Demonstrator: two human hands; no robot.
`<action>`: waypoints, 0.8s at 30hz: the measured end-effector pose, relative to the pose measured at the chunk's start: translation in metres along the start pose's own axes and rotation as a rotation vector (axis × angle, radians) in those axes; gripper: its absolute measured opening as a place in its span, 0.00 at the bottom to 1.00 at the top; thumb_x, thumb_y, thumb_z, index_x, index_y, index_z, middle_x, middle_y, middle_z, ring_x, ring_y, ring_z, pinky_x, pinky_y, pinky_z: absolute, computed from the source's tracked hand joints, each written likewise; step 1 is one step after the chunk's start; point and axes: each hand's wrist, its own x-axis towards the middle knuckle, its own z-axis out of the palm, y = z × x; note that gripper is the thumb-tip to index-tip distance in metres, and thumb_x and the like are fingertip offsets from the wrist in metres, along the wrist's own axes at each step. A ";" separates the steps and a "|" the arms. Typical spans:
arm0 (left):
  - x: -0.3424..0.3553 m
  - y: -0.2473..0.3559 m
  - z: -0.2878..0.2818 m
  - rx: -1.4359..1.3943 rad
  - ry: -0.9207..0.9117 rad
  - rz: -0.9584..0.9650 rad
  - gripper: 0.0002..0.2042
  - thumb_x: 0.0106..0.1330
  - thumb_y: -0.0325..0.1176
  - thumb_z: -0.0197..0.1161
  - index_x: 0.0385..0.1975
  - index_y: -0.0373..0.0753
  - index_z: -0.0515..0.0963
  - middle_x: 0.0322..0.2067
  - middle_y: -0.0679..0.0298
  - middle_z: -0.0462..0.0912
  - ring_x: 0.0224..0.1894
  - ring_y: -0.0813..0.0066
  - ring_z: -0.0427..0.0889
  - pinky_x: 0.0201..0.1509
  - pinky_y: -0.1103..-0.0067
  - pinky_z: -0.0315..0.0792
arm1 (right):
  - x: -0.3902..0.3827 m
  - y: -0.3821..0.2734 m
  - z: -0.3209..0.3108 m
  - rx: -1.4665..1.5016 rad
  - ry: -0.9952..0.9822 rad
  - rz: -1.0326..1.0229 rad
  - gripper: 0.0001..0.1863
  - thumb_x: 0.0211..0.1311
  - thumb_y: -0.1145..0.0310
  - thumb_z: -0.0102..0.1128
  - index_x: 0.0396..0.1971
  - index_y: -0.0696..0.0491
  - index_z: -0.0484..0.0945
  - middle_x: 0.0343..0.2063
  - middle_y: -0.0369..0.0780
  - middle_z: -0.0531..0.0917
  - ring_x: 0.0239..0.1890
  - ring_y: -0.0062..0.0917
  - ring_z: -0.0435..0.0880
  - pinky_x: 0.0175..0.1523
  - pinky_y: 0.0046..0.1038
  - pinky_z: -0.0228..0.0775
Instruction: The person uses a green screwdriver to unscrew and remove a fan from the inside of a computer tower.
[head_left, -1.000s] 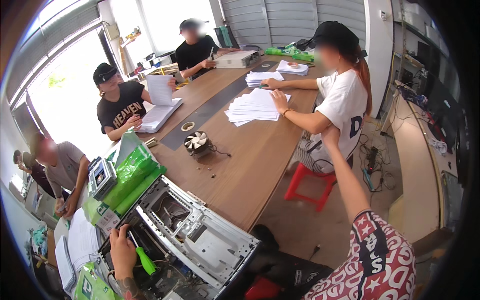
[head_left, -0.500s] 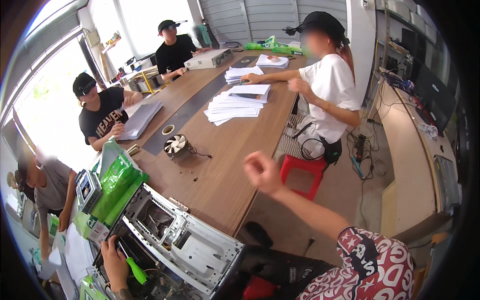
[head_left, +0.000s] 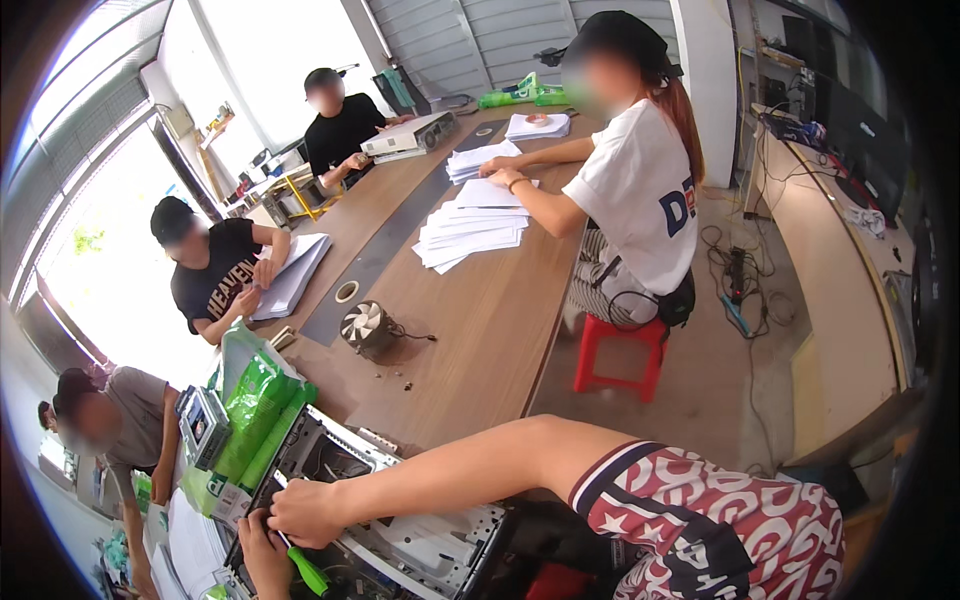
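An opened computer case [head_left: 425,540] lies in front of me, its metal frame showing. My left hand [head_left: 264,560] is closed at the case's left side, with a green-handled screwdriver [head_left: 308,573] at its fingers. The handle points down and right, and the thin shaft runs up between my hands. Against the left fingertips, my right hand [head_left: 306,512] is closed in a pinch over the case's inside. What it pinches is hidden. A cooling fan [head_left: 365,328] with white blades and a cable stands on the table past the case.
Beside the case, a green plastic bag [head_left: 258,395] and a silver drive [head_left: 203,428] lie at left. Paper stacks [head_left: 472,235] cover part of the wooden table [head_left: 450,340]. Several co-workers sit around it, one on a red stool [head_left: 622,355]. Cables [head_left: 740,280] lie on the floor.
My right hand has come from the air at right down to the left hand at the case. The view has shifted. The co-worker in white now has both hands on the papers.
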 end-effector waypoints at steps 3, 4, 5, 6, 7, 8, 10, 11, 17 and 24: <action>0.003 -0.015 0.013 -0.092 0.029 0.016 0.22 0.54 0.18 0.48 0.52 0.31 0.70 0.40 0.48 0.72 0.46 0.45 0.72 0.52 0.62 0.66 | 0.012 0.004 -0.010 -0.077 -0.132 0.032 0.08 0.47 0.66 0.61 0.25 0.55 0.81 0.26 0.46 0.83 0.33 0.40 0.85 0.38 0.38 0.77; 0.008 -0.006 0.013 -0.168 0.025 -0.008 0.22 0.52 0.17 0.47 0.51 0.31 0.70 0.40 0.48 0.72 0.46 0.45 0.72 0.52 0.63 0.66 | 0.020 0.009 -0.015 -0.113 -0.233 0.055 0.08 0.45 0.66 0.62 0.24 0.55 0.82 0.27 0.46 0.84 0.34 0.39 0.86 0.39 0.37 0.77; 0.011 0.001 0.007 -0.145 -0.077 -0.055 0.24 0.51 0.15 0.45 0.52 0.31 0.69 0.40 0.46 0.72 0.48 0.44 0.72 0.54 0.64 0.66 | 0.028 0.015 -0.016 -0.139 -0.267 0.081 0.10 0.43 0.66 0.64 0.26 0.55 0.84 0.30 0.46 0.85 0.35 0.37 0.86 0.41 0.35 0.76; 0.010 0.004 0.005 -0.146 -0.085 -0.066 0.24 0.51 0.15 0.45 0.52 0.31 0.69 0.40 0.46 0.72 0.48 0.44 0.72 0.54 0.64 0.66 | 0.035 0.017 -0.011 -0.127 -0.273 0.079 0.10 0.43 0.66 0.64 0.26 0.55 0.84 0.30 0.46 0.85 0.35 0.37 0.86 0.41 0.35 0.76; 0.008 0.006 0.005 -0.132 -0.033 0.015 0.24 0.51 0.15 0.45 0.52 0.30 0.69 0.40 0.46 0.71 0.48 0.44 0.72 0.54 0.64 0.66 | 0.041 0.018 -0.006 -0.147 -0.261 0.103 0.10 0.43 0.65 0.64 0.26 0.54 0.85 0.30 0.44 0.86 0.35 0.37 0.86 0.40 0.35 0.76; 0.008 0.006 0.003 -0.114 0.024 0.102 0.24 0.51 0.15 0.45 0.52 0.30 0.68 0.41 0.45 0.71 0.48 0.44 0.72 0.54 0.64 0.66 | 0.046 0.020 -0.001 -0.174 -0.242 0.126 0.10 0.43 0.65 0.64 0.26 0.54 0.85 0.30 0.43 0.86 0.35 0.38 0.86 0.40 0.35 0.76; -0.002 -0.007 0.010 -0.049 0.034 0.096 0.23 0.52 0.16 0.46 0.52 0.31 0.68 0.40 0.45 0.70 0.47 0.45 0.72 0.53 0.64 0.66 | 0.041 0.020 0.017 -0.192 -0.174 0.146 0.10 0.44 0.63 0.66 0.27 0.51 0.85 0.32 0.39 0.87 0.37 0.34 0.85 0.40 0.33 0.75; -0.005 -0.001 0.010 -0.091 0.056 0.057 0.22 0.54 0.16 0.46 0.51 0.32 0.69 0.39 0.46 0.69 0.46 0.45 0.72 0.52 0.64 0.66 | 0.039 0.018 0.022 -0.236 -0.205 0.138 0.10 0.45 0.61 0.66 0.27 0.50 0.86 0.33 0.37 0.87 0.40 0.32 0.84 0.44 0.32 0.73; -0.004 0.008 -0.003 -0.158 -0.053 -0.061 0.21 0.56 0.15 0.50 0.52 0.33 0.71 0.41 0.50 0.68 0.46 0.49 0.71 0.55 0.66 0.65 | 0.034 0.010 0.023 -0.349 -0.268 0.073 0.13 0.47 0.57 0.67 0.32 0.47 0.86 0.39 0.36 0.86 0.51 0.29 0.77 0.62 0.34 0.57; -0.004 -0.013 0.006 -0.197 -0.014 -0.084 0.22 0.55 0.15 0.50 0.53 0.32 0.69 0.41 0.50 0.68 0.43 0.49 0.71 0.51 0.66 0.66 | 0.046 0.020 0.037 -0.185 -0.177 0.214 0.17 0.51 0.58 0.64 0.38 0.50 0.85 0.42 0.40 0.85 0.48 0.34 0.82 0.63 0.35 0.59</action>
